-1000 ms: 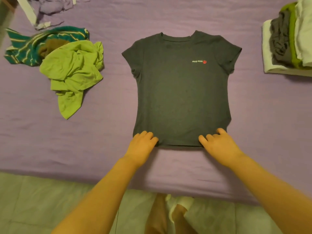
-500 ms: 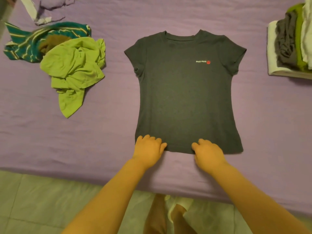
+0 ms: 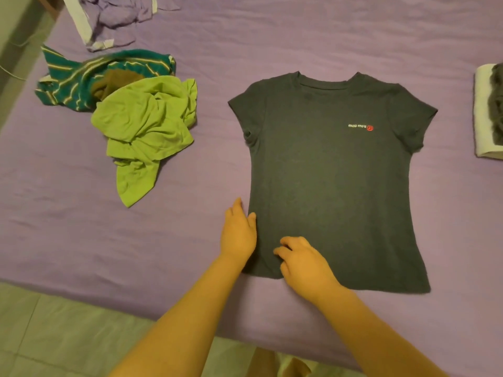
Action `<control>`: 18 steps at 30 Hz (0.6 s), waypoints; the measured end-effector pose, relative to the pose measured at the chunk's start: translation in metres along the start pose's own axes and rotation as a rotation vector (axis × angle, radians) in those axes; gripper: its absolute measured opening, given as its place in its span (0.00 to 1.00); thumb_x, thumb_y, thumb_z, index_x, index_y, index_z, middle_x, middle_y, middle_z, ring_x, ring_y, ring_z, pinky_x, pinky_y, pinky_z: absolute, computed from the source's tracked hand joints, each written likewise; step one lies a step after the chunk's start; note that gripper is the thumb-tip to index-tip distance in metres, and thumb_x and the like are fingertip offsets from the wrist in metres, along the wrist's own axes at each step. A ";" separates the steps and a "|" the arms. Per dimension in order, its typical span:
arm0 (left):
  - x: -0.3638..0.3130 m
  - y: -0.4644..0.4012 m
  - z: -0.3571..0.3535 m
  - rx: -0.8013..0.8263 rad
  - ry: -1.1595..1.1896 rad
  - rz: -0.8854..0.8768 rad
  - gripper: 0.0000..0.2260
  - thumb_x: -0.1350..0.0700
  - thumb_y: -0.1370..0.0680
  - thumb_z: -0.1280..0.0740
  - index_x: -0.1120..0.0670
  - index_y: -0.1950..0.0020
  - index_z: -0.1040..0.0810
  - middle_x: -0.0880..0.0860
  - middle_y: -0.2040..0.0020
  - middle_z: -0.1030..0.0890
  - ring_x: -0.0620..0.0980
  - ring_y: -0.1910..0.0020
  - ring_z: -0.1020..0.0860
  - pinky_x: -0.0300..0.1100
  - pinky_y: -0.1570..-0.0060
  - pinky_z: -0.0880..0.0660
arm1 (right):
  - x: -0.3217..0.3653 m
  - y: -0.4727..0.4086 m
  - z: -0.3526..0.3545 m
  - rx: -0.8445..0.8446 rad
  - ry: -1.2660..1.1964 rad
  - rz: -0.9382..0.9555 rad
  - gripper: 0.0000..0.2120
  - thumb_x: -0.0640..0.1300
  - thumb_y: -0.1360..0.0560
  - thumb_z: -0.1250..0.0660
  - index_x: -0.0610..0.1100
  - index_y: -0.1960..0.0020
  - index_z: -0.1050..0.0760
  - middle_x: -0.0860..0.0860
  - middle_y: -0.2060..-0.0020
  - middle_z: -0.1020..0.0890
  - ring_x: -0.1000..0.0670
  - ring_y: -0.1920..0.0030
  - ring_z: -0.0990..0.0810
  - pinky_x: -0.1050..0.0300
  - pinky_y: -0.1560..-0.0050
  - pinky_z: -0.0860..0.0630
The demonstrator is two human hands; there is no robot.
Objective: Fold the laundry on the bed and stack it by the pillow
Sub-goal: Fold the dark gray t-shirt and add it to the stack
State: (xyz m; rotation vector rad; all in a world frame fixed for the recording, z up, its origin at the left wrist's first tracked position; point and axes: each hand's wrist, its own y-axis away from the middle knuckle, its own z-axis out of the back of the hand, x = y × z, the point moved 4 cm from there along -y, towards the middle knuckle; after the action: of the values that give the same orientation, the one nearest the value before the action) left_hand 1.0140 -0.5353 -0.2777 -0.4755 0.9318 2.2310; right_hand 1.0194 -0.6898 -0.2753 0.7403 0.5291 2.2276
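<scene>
While the left hand (image 3: 239, 235) is lying flat and open along the shirt's (image 3: 332, 180) left edge, the right hand (image 3: 304, 261) is pinching its lower hem, centre-frame on the bed (image 3: 68, 227); crumpled laundry (image 3: 144, 126) is sitting upper left.

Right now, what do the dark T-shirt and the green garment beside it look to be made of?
Dark T-shirt: thin matte knit, probably cotton jersey; it lies flat and limp, with a ribbed neckline and small printed logo. Green garment: light, soft fabric, possibly also jersey; it crumples into loose folds without sheen. Exact fibre can't be told from this view.
</scene>
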 end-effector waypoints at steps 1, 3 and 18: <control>0.000 -0.006 0.002 -0.007 0.017 0.021 0.23 0.53 0.18 0.43 0.58 0.24 0.43 0.60 0.30 0.34 0.58 0.33 0.33 0.48 0.36 0.35 | 0.001 -0.005 0.001 -0.003 -0.011 0.000 0.22 0.43 0.20 0.47 0.50 0.26 0.38 0.52 0.26 0.41 0.48 0.29 0.40 0.54 0.36 0.34; -0.003 -0.020 0.007 -0.012 0.020 0.017 0.23 0.54 0.18 0.42 0.59 0.25 0.41 0.61 0.32 0.31 0.58 0.34 0.31 0.49 0.35 0.34 | 0.002 -0.017 0.005 0.021 -0.063 -0.038 0.22 0.42 0.19 0.47 0.50 0.26 0.39 0.51 0.26 0.39 0.47 0.31 0.36 0.53 0.37 0.33; -0.056 -0.132 0.019 -0.037 0.045 -0.057 0.14 0.49 0.21 0.36 0.58 0.44 0.26 0.59 0.47 0.21 0.59 0.47 0.24 0.47 0.55 0.30 | -0.033 -0.062 0.011 -0.003 0.249 -0.168 0.42 0.69 0.25 0.52 0.53 0.32 0.80 0.47 0.32 0.77 0.35 0.31 0.75 0.27 0.32 0.60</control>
State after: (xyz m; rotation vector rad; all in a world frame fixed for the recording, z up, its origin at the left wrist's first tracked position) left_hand 1.1447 -0.4769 -0.2982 -0.5648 0.8901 2.1979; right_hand 1.0767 -0.6715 -0.3137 0.4010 0.6828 2.1729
